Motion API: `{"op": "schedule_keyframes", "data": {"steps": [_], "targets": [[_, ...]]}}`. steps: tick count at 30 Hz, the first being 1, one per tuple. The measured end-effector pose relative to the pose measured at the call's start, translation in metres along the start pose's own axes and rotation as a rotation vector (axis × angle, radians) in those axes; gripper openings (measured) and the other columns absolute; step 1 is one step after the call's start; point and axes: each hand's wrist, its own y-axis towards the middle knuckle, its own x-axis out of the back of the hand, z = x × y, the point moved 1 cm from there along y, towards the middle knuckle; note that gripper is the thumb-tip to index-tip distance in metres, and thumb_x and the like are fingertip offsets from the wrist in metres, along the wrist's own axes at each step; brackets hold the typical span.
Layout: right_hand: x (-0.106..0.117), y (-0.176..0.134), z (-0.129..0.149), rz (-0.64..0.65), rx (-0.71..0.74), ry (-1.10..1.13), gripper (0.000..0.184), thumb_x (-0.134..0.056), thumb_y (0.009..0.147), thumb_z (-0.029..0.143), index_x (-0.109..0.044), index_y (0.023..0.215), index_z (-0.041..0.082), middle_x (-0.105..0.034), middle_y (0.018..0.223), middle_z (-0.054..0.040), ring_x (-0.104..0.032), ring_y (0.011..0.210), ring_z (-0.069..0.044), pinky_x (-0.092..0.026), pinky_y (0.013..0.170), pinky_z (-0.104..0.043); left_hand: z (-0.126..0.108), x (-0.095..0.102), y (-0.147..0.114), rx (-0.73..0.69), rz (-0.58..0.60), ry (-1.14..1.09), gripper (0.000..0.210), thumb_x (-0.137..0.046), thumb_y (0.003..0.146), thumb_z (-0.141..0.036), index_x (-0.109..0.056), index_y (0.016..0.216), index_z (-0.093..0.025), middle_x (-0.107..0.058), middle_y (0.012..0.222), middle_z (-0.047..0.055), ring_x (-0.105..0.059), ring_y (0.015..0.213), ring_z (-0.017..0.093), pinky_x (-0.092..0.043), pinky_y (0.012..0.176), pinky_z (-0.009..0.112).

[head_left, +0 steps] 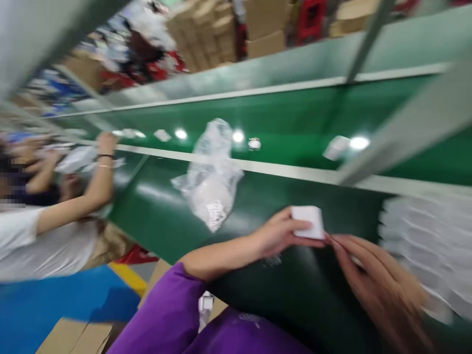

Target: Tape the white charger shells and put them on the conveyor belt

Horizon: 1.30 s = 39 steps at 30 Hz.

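Observation:
My left hand grips a small white box above the dark green tabletop, thumb across its face and fingers beneath. Close to the box's lower right corner, my right hand has its thumb and fingers drawn together in a pinch; whatever is between them is too small and blurred to make out. A clear plastic bag with a printed white label lies left of my hands, partly over the pale rail. To the right sits a stack of translucent white trays.
Beyond the pale rail runs a green conveyor belt carrying several small white items. A slanted metal post stands at the right. At left, a co-worker's arm reaches toward the rail. Cardboard boxes are on the floor.

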Motion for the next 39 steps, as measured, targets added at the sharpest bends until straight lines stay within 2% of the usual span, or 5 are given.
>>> {"op": "schedule_keyframes", "data": {"steps": [2, 9, 18, 27, 39], "targets": [[0.009, -0.007, 0.012, -0.059, -0.002, -0.014, 0.007, -0.065, 0.093, 0.021, -0.068, 0.094, 0.027, -0.074, 0.086, -0.0021, -0.071, 0.073, -0.017, -0.06, 0.066, -0.028, -0.004, -0.001, -0.005, -0.012, 0.009, 0.024, 0.038, -0.08, 0.066, -0.024, -0.063, 0.097, -0.012, -0.075, 0.083, 0.008, -0.074, 0.083, 0.025, -0.06, 0.086, 0.046], [0.007, 0.001, 0.018, -0.07, -0.447, 0.538, 0.013, -0.067, 0.092, 0.03, -0.068, 0.086, 0.02, -0.071, 0.086, -0.0001, -0.065, 0.063, -0.01, -0.051, 0.052, -0.019, 0.0, 0.002, -0.01, -0.127, 0.109, 0.351, 0.042, -0.082, 0.072, -0.031, -0.053, 0.099, -0.019, -0.074, 0.088, 0.003, -0.075, 0.081, 0.022, -0.064, 0.076, 0.037], [0.01, -0.002, 0.031, -0.164, -0.231, 0.42, 0.008, -0.066, 0.092, 0.021, -0.073, 0.088, 0.021, -0.07, 0.088, -0.0012, -0.066, 0.081, -0.013, -0.055, 0.071, -0.024, 0.009, -0.002, -0.017, -0.322, 0.144, 0.666, 0.046, -0.08, 0.075, -0.04, -0.045, 0.099, -0.022, -0.061, 0.089, -0.002, -0.069, 0.077, 0.014, -0.064, 0.063, 0.027], [0.007, -0.004, 0.033, -0.258, -0.143, 0.212, 0.012, -0.062, 0.094, 0.021, -0.074, 0.091, 0.022, -0.069, 0.088, -0.0013, -0.064, 0.074, -0.012, -0.053, 0.064, -0.024, 0.015, 0.003, -0.018, -0.397, 0.199, 0.815, 0.046, -0.062, 0.089, -0.047, -0.041, 0.124, -0.026, -0.052, 0.114, 0.005, -0.063, 0.092, 0.016, -0.064, 0.067, 0.03], [0.005, -0.005, 0.034, -0.35, -0.055, 0.162, 0.014, -0.062, 0.092, 0.015, -0.074, 0.09, 0.022, -0.069, 0.084, -0.0015, -0.065, 0.074, -0.013, -0.055, 0.066, -0.025, 0.017, 0.002, -0.021, -0.556, 0.199, 0.957, 0.042, -0.06, 0.092, -0.044, -0.042, 0.124, -0.023, -0.056, 0.104, 0.003, -0.059, 0.079, 0.011, -0.054, 0.068, 0.024]]}}
